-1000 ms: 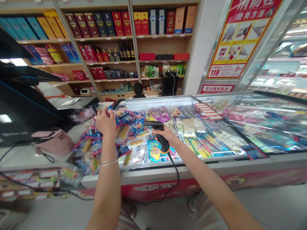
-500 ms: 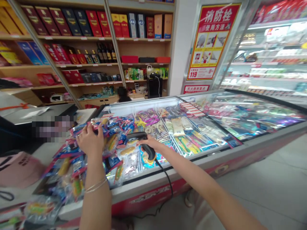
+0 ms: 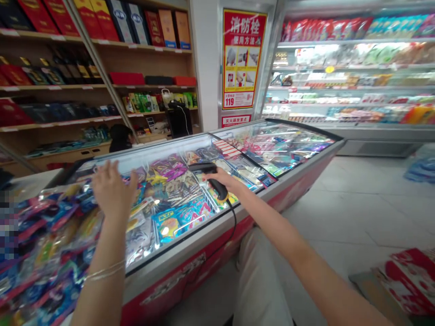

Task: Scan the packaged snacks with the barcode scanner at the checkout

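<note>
My right hand is wrapped round the grip of a black handheld barcode scanner, held above the freezer's glass with its head pointing left. A black cable runs down from the grip. My left hand is raised over the freezer's left part, fingers and thumb apart, with nothing visible in it. Below and left of it lies a heap of plastic packets, blue, red and clear, some with yellow corn-shaped contents. The heap's details are blurred.
The chest freezer stretches away to the right, with ice-cream packets under glass. Behind it are shelves of boxes and another person's dark hair. A lit refrigerated display stands far right; a red-and-white carton is on the floor.
The view has swung to the right. My left hand has lifted from the packets and its fingers have spread. My right hand keeps hold of the scanner, further right over the freezer.
</note>
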A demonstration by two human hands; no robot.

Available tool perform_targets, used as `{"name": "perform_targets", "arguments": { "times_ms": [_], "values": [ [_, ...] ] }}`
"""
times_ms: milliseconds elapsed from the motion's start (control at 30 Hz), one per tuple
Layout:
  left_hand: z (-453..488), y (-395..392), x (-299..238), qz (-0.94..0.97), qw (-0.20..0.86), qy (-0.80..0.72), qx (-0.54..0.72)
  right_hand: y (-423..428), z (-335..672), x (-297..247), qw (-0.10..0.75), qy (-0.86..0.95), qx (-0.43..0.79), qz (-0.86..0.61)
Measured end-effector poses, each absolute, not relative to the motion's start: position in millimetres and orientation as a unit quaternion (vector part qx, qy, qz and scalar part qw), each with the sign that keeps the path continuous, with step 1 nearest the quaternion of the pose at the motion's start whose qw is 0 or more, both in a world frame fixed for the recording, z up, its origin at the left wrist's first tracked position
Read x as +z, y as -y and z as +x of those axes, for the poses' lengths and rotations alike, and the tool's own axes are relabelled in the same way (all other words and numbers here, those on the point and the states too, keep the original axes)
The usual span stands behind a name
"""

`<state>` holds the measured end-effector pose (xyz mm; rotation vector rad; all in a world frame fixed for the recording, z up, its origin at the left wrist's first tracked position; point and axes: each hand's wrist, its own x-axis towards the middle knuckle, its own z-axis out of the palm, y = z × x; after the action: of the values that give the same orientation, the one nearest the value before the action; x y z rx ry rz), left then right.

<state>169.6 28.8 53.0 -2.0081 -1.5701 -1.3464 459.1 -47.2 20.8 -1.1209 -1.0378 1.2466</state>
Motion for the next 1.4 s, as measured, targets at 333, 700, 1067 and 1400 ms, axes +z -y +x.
{"name": "perform_targets", "arguments": {
  "times_ms": [333,700,1067,1400],
  "values": [
    [437,27,27,-0.879,-0.138,0.35,-0.292,135,633,35,0.623,0.339,0.388,-0.588],
    [552,52,-43,-0.932,-0.147,0.29,-0.162,142,708,-11,0.689,0.224,0.35,-0.594],
    [550,47,-39,-0.931,-0.117,0.321,-0.126,135,713,-28,0.679,0.197,0.373,-0.601],
    [533,46,-18,-0.92,-0.117,0.336,-0.162,139,701,-24,0.676,0.182,0.349,-0.623]
  ]
}}
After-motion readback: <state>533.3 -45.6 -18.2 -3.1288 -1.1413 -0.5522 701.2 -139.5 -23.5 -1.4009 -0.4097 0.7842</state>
